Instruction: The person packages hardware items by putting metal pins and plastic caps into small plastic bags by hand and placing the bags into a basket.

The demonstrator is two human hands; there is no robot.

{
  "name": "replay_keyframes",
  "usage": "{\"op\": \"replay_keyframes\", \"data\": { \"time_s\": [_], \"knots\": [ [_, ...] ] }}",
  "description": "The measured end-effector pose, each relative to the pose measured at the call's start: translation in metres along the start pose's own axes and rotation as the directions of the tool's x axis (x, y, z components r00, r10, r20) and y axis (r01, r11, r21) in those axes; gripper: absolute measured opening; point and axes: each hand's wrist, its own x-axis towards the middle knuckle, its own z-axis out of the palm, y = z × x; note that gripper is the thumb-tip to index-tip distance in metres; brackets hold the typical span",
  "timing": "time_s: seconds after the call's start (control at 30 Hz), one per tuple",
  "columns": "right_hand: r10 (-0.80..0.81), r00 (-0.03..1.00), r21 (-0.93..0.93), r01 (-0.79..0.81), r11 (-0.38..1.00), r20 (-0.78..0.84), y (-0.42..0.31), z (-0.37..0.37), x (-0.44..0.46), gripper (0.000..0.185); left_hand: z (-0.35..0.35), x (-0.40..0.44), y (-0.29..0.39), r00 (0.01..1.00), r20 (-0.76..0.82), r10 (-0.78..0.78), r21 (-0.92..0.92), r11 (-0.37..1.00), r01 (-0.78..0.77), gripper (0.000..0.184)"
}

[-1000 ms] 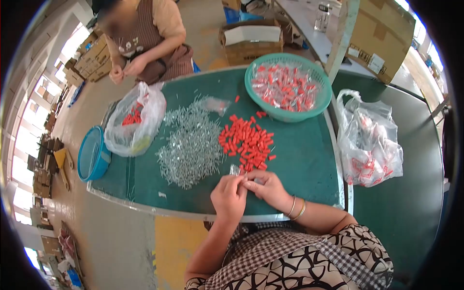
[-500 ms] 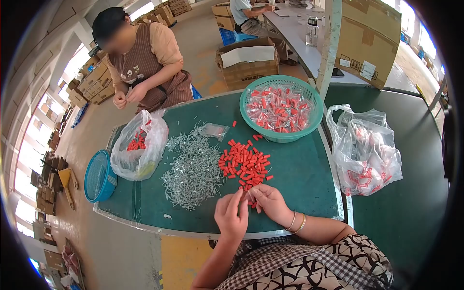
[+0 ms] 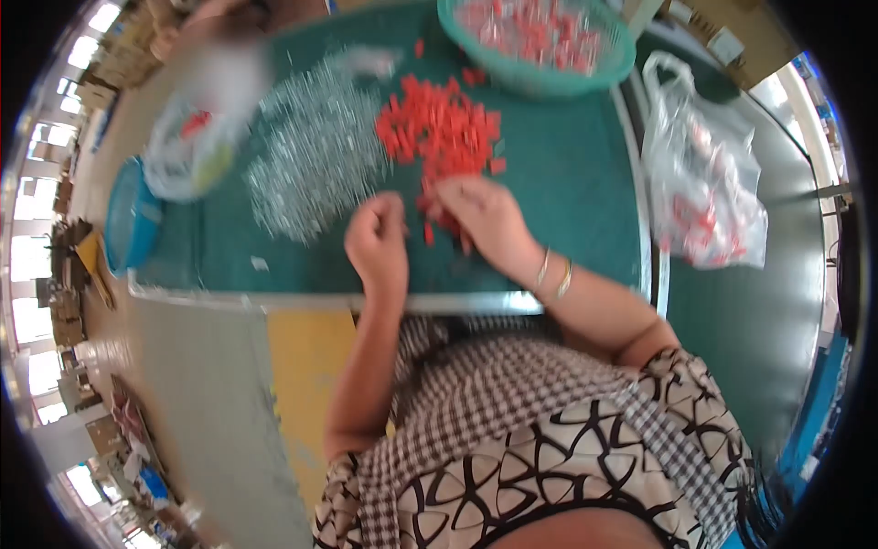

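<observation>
My left hand (image 3: 377, 240) hovers over the near part of the table, right of the pile of silver screw-like pins (image 3: 315, 151). Its fingers are curled closed, and what they hold, if anything, is hidden. My right hand (image 3: 487, 220), with bangles on the wrist, is at the near end of the pile of small red plastic caps (image 3: 444, 128). Its fingertips are bent together against the caps; blur hides whether one is pinched. A few red caps lie just under and beside this hand.
A green basket (image 3: 558, 87) of small bags with red pieces stands at the back. A white plastic bag (image 3: 187, 156) and a blue basket (image 3: 133, 220) are at left. Another plastic bag (image 3: 704, 197) lies on the right-hand table. Part of another person's arm (image 3: 206, 23) shows at far left.
The view has tilted down, so the table sits higher in the picture. My hands, together before around a small clear bag, have parted; the right is at the red caps. The bag is no longer discernible.
</observation>
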Motion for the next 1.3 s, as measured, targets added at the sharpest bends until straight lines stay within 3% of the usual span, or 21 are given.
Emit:
{"op": "replay_keyframes", "data": {
  "time_s": [0.03,0.07,0.1,0.13,0.2,0.27,0.53,0.73,0.93,1.1,1.2,1.3],
  "knots": [
    [-0.015,1.000,-0.034,0.014,0.999,-0.011,0.005,0.000,0.002,0.023,-0.002,0.001,0.015,0.994,-0.084,-0.067,-0.114,0.992,0.057,0.007],
    [0.007,1.000,0.007,-0.006,1.000,-0.023,0.010,0.000,-0.002,0.023,-0.011,-0.010,0.017,0.997,-0.071,0.029,-0.067,0.997,-0.033,0.009],
    [0.015,0.999,0.047,-0.013,0.999,-0.036,0.014,0.000,-0.003,0.023,-0.018,-0.025,0.020,0.966,0.040,0.254,0.048,0.965,-0.256,0.013],
    [-0.009,0.999,0.079,0.013,0.997,-0.044,0.013,0.000,0.002,0.023,-0.024,-0.033,0.024,0.863,0.160,0.478,0.124,0.858,-0.498,0.017],
    [0.014,0.998,0.117,-0.007,0.993,-0.061,0.011,0.003,0.002,0.022,-0.027,-0.048,0.027,0.781,0.442,0.442,0.209,0.796,-0.569,0.027],
    [0.026,0.997,0.147,-0.016,0.989,-0.067,0.009,0.001,0.003,0.021,-0.021,-0.047,0.026,0.801,0.533,0.273,0.312,0.816,-0.486,0.031],
    [0.071,0.997,0.279,-0.065,0.958,-0.014,-0.001,-0.012,0.002,0.022,-0.007,-0.039,0.013,0.777,0.569,0.269,0.263,0.836,-0.481,0.017],
    [0.053,0.998,0.005,-0.054,0.999,0.021,-0.015,-0.007,-0.001,0.019,-0.009,-0.038,0.017,0.747,0.615,0.253,0.273,0.820,-0.503,0.011],
    [0.074,0.988,0.055,-0.082,0.995,0.133,-0.020,-0.009,-0.005,0.019,-0.006,-0.045,0.019,0.761,0.560,0.329,0.335,0.750,-0.571,0.017],
    [0.080,0.992,0.056,-0.086,0.995,0.093,-0.019,-0.009,-0.004,0.020,-0.005,-0.051,0.051,0.763,0.587,0.271,0.455,0.670,-0.587,0.039],
    [0.085,0.993,0.022,-0.087,0.996,0.085,-0.018,-0.010,-0.006,0.019,-0.001,-0.052,0.051,0.744,0.639,0.197,0.497,0.633,-0.594,0.038],
    [0.054,0.995,0.004,-0.055,0.998,0.082,-0.018,-0.011,-0.005,0.020,0.003,-0.052,0.039,0.753,0.608,0.253,0.512,0.600,-0.615,0.024]
  ]
}}
